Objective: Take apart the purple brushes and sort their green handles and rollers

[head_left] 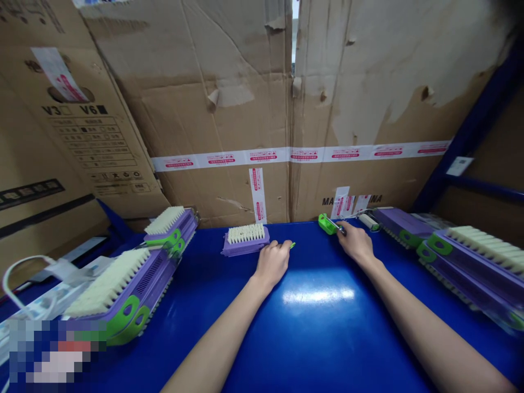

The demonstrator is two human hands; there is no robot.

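Observation:
My left hand point(273, 265) is closed round the handle end of a purple brush point(248, 240) with cream bristles facing up. A small green tip point(292, 245) shows on the far side of its fingers. My right hand point(355, 241) is closed on a thin metal tool point(339, 227), whose kind I cannot make out. Just left of that tool is a bright green plastic piece point(327, 224); whether the two are joined is unclear. Both hands are near the back of the blue table point(311, 338).
Stacked purple and green brushes stand on the left point(123, 289) and on the right point(483, 262). A small pale object point(368, 221) lies by the right stack. A white cable and power strip point(45, 297) are at far left. Taped cardboard point(216, 109) walls the back.

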